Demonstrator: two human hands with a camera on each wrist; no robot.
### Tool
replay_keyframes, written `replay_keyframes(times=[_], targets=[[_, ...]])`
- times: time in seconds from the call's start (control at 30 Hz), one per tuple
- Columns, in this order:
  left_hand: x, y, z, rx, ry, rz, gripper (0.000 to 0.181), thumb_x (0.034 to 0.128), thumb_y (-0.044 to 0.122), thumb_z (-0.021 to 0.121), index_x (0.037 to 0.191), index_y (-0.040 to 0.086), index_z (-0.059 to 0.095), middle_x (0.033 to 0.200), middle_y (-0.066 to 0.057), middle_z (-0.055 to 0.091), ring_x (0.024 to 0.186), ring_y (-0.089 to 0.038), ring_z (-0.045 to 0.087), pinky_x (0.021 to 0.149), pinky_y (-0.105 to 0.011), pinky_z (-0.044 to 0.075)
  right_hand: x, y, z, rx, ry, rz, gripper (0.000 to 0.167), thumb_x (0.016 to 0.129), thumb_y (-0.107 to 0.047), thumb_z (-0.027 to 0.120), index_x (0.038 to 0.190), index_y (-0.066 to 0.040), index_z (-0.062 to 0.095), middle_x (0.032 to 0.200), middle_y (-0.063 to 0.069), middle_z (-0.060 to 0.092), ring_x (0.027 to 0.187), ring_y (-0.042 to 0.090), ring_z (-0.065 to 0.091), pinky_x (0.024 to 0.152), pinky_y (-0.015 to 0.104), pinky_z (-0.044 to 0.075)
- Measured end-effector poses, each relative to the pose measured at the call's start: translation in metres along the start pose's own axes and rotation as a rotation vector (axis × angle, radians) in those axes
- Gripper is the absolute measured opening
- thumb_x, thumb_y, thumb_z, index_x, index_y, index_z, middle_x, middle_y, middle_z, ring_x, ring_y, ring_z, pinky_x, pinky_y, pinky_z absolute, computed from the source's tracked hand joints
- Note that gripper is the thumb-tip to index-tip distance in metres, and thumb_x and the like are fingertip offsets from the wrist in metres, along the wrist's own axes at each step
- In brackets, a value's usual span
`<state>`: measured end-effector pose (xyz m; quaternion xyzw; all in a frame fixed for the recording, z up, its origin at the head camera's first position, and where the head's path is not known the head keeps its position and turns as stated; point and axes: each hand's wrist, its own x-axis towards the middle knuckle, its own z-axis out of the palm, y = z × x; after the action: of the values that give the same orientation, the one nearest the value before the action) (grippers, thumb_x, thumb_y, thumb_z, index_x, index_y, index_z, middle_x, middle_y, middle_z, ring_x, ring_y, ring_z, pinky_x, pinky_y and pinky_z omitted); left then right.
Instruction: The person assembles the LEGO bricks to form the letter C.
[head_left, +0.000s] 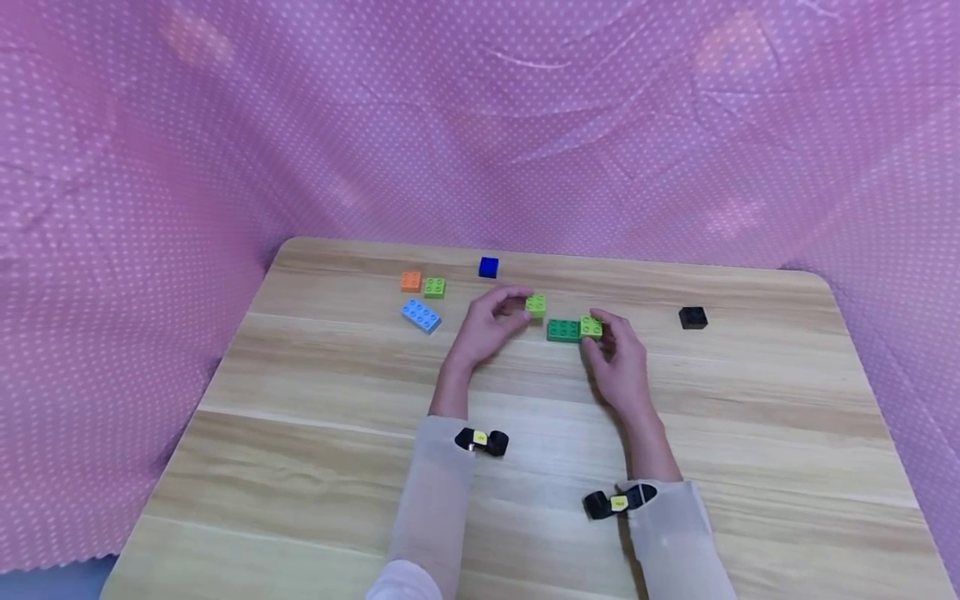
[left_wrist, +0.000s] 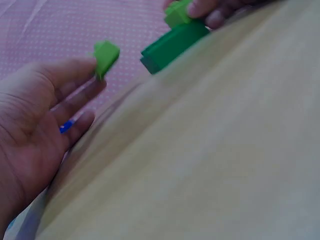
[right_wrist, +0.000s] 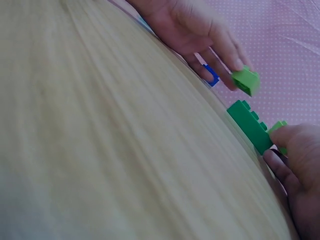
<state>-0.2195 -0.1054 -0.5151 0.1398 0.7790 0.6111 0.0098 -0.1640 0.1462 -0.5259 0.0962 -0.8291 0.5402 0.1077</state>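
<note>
My left hand pinches a light green brick between thumb and fingertips, held a little above the table; the left wrist view shows this brick tilted. Just right of it, a dark green brick lies on the table, longer than the light green ones. A second light green brick sits on its right end. My right hand grips that end, thumb on the near side and fingers on the far side. In the right wrist view the held brick is apart from the dark green brick.
At the left of the wooden table lie an orange brick, another light green brick and a light blue brick. A dark blue brick is near the back edge, a black brick at the right. Pink dotted cloth surrounds the table.
</note>
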Motion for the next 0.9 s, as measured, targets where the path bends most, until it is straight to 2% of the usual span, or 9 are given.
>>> replay_keyframes(times=[0.1,0.2,0.4,0.57,0.8,0.9], targets=[[0.000,0.002,0.007,0.014,-0.059,0.013,0.040,0.0983,0.017,0.077,0.137,0.017,0.069,0.132,0.006,0.069,0.120,-0.017,0.066,0.104,-0.033,0.054,0.000,0.002,0.001,0.006,0.033,-0.001,0.050,0.099,0.005,0.068,0.147,-0.004,0.056,0.133,0.019,0.061,0.119,0.034,0.067,0.098,0.019,0.055],[0.000,0.003,0.011,0.044,-0.089,0.021,0.040,0.0979,0.018,0.078,0.137,0.018,0.069,0.131,0.009,0.069,0.118,-0.016,0.066,0.103,-0.031,0.054,0.000,0.002,0.001,0.018,0.059,0.001,0.049,0.100,0.005,0.067,0.147,-0.004,0.057,0.135,0.018,0.061,0.121,0.034,0.066,0.095,0.016,0.055],[0.000,0.002,0.013,0.091,-0.096,0.032,0.040,0.0964,0.013,0.079,0.135,0.015,0.069,0.130,0.009,0.069,0.118,-0.012,0.065,0.105,-0.031,0.053,0.000,0.003,0.002,0.036,0.066,0.001,0.049,0.099,0.006,0.067,0.146,-0.005,0.058,0.135,0.017,0.061,0.120,0.032,0.067,0.094,0.014,0.054],[-0.001,0.000,0.013,0.089,-0.107,0.041,0.041,0.0952,0.011,0.080,0.135,0.014,0.070,0.132,0.007,0.068,0.120,-0.011,0.064,0.108,-0.031,0.051,0.000,0.002,0.004,0.038,0.051,0.001,0.048,0.099,0.006,0.067,0.146,-0.006,0.058,0.134,0.017,0.062,0.117,0.031,0.067,0.093,0.014,0.055],[0.000,-0.002,0.015,0.094,-0.133,0.107,0.038,0.0956,0.010,0.079,0.133,0.016,0.072,0.132,0.005,0.068,0.121,-0.011,0.064,0.108,-0.030,0.051,0.000,0.004,0.004,0.053,0.062,-0.011,0.049,0.098,0.007,0.067,0.145,-0.004,0.059,0.133,0.018,0.062,0.117,0.033,0.068,0.093,0.014,0.055],[-0.001,-0.003,0.015,0.122,-0.158,0.136,0.033,0.0979,0.012,0.077,0.130,0.019,0.075,0.134,0.005,0.066,0.125,-0.011,0.061,0.112,-0.029,0.048,0.000,0.004,0.004,0.061,0.066,-0.014,0.049,0.097,0.008,0.068,0.144,-0.002,0.059,0.133,0.019,0.063,0.117,0.034,0.068,0.093,0.015,0.055]])
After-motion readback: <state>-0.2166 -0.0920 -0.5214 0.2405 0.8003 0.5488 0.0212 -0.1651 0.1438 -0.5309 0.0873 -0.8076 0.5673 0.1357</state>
